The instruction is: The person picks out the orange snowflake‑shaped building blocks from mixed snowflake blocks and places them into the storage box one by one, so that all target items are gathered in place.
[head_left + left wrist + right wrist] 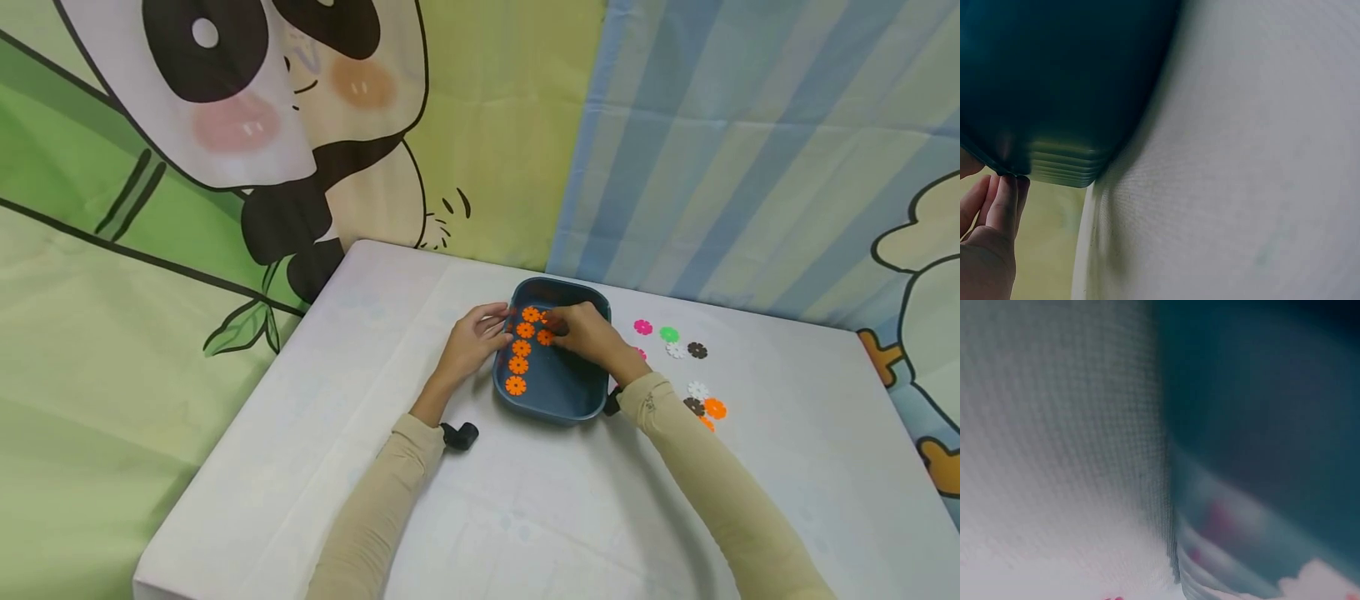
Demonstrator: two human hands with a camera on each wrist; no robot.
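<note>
Discs (518,365) lined along the left of the blue tray (555,415) could slide askew if the right hand (587,332), pinching an orange disc (543,337) toward the far end, brushes them, or the left hand (468,343), straight-fingered at the tray's left side, jolts it.

Tray (558,387): blue plastic by its look, smooth and softly glossy, with moulded ribs on its outer wall.
Orange discs (518,365) in the tray: thin, plastic-looking, matt.
Loose discs (697,350) on the right: plastic-looking too, matt.
Table cover (465,517): white cloth, matt, finely woven close up.
Far backdrop (510,125): printed cloth, matt, lightly creased.
Sleeves (372,517): beige cloth, matt, wrinkled.
Left wrist piece (461,437): black, smooth, apparently plastic.
</note>
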